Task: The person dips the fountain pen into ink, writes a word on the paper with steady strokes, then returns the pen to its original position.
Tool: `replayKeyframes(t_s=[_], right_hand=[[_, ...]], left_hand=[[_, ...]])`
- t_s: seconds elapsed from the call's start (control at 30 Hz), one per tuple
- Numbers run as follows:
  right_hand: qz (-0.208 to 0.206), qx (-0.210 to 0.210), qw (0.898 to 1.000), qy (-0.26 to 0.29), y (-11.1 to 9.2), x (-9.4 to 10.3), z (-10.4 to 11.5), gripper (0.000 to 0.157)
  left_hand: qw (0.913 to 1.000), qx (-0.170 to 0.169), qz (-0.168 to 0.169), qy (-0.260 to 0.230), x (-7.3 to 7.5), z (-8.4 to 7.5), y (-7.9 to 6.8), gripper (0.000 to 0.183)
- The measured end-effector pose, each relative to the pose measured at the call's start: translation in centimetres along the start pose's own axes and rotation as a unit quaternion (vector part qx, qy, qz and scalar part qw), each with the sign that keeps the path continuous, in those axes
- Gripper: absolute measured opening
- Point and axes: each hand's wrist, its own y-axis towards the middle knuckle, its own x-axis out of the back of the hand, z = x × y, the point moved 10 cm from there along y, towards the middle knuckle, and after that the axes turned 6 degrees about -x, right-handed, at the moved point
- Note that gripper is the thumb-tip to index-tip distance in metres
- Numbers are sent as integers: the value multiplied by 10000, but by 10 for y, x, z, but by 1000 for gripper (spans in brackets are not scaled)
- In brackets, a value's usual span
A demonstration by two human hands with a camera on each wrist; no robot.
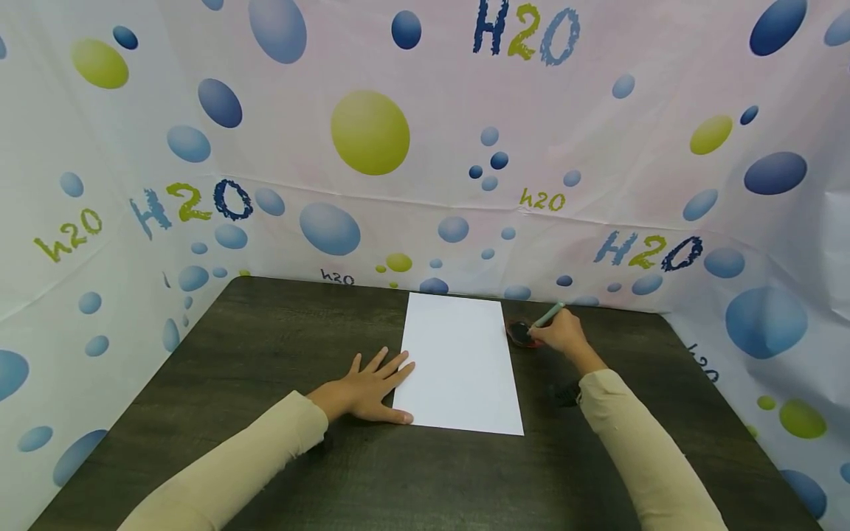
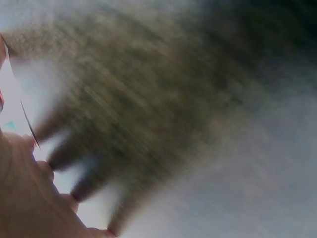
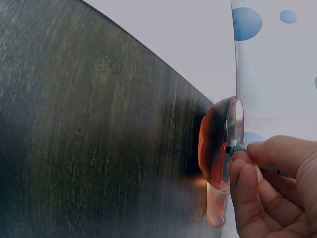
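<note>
Paper (image 1: 460,363): I count one white sheet, lying flat on the dark wood-grain surface (image 1: 265,354), long edge running away from me. Beside its far right corner sits one small shallow glass dish (image 1: 520,332) with red liquid in it (the right wrist view shows the red pooled against the glass (image 3: 214,148)), and there is one green-handled brush (image 1: 548,315).

I have two hands in view, both in beige sleeves. My left hand (image 1: 368,389) lies palm down with fingers spread and straight, fingertips resting on the left edge of the sheet, thumb along its lower left part; the forearm comes in from the lower left. The left wrist view is too blurred to add anything beyond fingers against white paper.

My right hand (image 1: 564,333) reaches forward from the lower right, just right of the sheet and not touching it. Its grip is a pinch on the brush, fingers (image 3: 257,173) curled round the handle (image 3: 238,148), the tip set into the dish, the handle slanting up and to the right.
</note>
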Motion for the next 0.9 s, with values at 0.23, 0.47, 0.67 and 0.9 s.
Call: replayKeyframes(t_s=[0.23, 0.47, 0.67, 0.9], right_hand=[[20, 39, 9999, 99, 0, 0, 2, 24], [74, 89, 9999, 55, -2, 1, 6, 23], [153, 108, 9998, 121, -2, 1, 6, 22], [-4, 179, 9981, 594, -6, 4, 19, 22]], left_hand=[[10000, -23, -7, -2, 0, -1, 0, 92], [10000, -3, 73, -17, -1, 0, -1, 93], [10000, 33, 81, 22, -2, 2, 0, 92], [9999, 30, 82, 52, -3, 3, 2, 92]])
